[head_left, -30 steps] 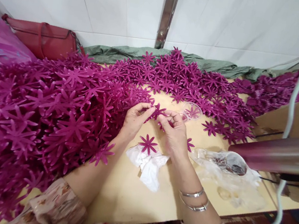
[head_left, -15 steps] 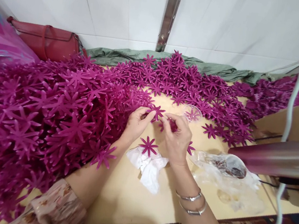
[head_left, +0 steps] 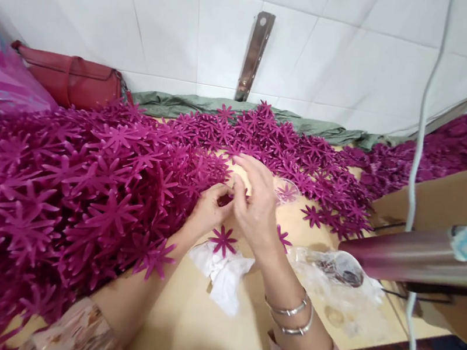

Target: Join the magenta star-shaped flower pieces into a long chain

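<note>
My left hand [head_left: 209,209] is closed in a pinch at the middle of the table. A small dark purple part of a flower-shaped piece [head_left: 225,199] shows between its fingertips and my right hand; the rest is hidden. My right hand [head_left: 256,205] meets it from the right, thumb and forefinger pressed together at the same piece, its other fingers reaching forward. Just below the hands, one flat purple flower [head_left: 223,240] with narrow petals lies on a crumpled white tissue [head_left: 225,283]. Another purple flower [head_left: 283,239] is partly covered by my right wrist.
A large heap of purple flowers [head_left: 113,209] covers the left side and continues along the back. A clear round dish [head_left: 287,191] holds a flower. At right are a plastic bag [head_left: 321,266], a metallic cylinder [head_left: 408,250] and a hanging white cord [head_left: 420,139]. A red bag [head_left: 74,79] stands back left.
My right hand has moved left and over to my left hand, its fingers now stretched forward. The flower between my hands, plainly visible before, is now mostly hidden. The view has shifted slightly.
</note>
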### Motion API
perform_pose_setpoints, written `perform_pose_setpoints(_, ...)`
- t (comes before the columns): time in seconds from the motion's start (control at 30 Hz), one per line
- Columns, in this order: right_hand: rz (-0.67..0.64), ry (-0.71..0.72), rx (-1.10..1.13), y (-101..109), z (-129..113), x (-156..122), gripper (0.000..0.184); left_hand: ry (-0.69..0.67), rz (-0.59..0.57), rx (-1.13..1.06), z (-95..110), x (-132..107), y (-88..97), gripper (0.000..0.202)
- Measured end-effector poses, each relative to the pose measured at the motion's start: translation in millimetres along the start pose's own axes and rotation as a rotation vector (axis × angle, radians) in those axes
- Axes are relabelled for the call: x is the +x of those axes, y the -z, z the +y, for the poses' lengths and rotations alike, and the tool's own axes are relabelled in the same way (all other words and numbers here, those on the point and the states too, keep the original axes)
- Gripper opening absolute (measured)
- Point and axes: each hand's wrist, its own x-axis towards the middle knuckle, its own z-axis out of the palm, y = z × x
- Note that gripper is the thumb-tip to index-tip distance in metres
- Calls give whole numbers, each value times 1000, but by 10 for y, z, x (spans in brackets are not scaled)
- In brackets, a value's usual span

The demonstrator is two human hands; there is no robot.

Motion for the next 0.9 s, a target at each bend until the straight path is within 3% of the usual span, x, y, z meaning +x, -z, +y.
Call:
perform_pose_setpoints(0.1, 79, -136, -260, 305, 223, -111, 29, 32, 50, -117, -33, 8, 4, 16)
perform_pose_setpoints(0.17, 64, -237, -443, 485, 348, -150, 32, 74, 103, -219, -37, 10, -14, 18)
perform_pose_setpoints(0.3, -223, -383, -653, 613, 448, -109, 48, 88, 115, -278, -16, 4, -39, 21)
perform_pose_setpoints(0.4, -449, -403, -720, 539, 516, -58, 59, 97, 117, -288, -11, -1, -28, 24)
perform_pose_setpoints(0.5, -542, -370, -733, 445, 674, -69, 58, 116, 112, -304, -14, 0, -12, 25)
perform_pose_setpoints(0.63, -442, -210, -661, 438, 859, -96, 40, 109, 114, -318, -17, 12, -11, 23)
perform_pose_setpoints(0.7, -412, -250, -632, 507, 845, -63, 42, 121, 128, -336, -21, 23, -10, 23)
perform_pose_setpoints(0.8, -316, -347, -580, 639, 671, 12, 51, 174, 163, -335, -33, 41, -1, 26)
perform_pose_setpoints(0.9, -65, -234, -421, 656, 410, -1, 45, 203, 142, -324, -34, 43, 12, 27)
